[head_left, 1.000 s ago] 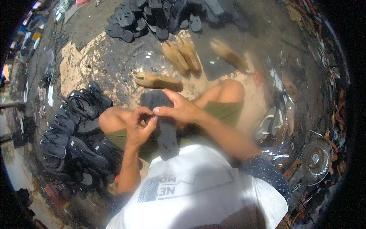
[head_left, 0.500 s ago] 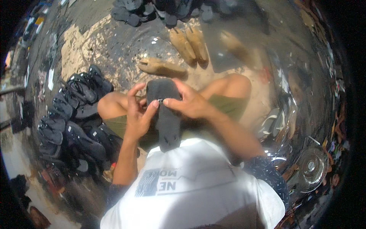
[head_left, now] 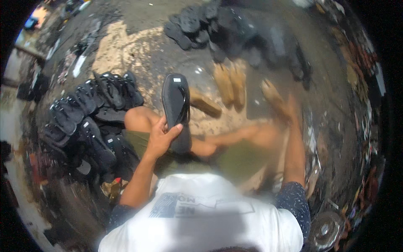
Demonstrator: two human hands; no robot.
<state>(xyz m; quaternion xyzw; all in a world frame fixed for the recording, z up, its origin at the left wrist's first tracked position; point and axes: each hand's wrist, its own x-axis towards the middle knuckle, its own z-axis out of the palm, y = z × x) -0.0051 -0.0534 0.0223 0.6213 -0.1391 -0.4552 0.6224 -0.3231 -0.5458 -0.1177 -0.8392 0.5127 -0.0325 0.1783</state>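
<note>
My left hand (head_left: pixel 161 135) is closed round the middle of a black thong sandal (head_left: pixel 173 98), held up in front of my crossed legs. Its footbed shows, with a white label at the far end and a thin strap along the right side. A dark piece below it, by my fingers, may be a second sole. My right arm stretches out to the right. There my right hand (head_left: pixel 289 110), blurred, is at the near end of a wooden shoe last (head_left: pixel 272 91); its finger shape and whether it grips the last are unclear.
A pair of wooden lasts (head_left: pixel 223 86) stands side by side ahead, and another last (head_left: pixel 204 103) lies just behind the sandal. Black sandals (head_left: pixel 86 98) are heaped at the left, more dark footwear (head_left: pixel 235 29) at the far side. A round metallic object (head_left: pixel 325 230) is at lower right.
The sandal has gone from both hands to my left hand alone, now showing its footbed and label. My right hand has let go and reached right to a last. The view has shifted.
</note>
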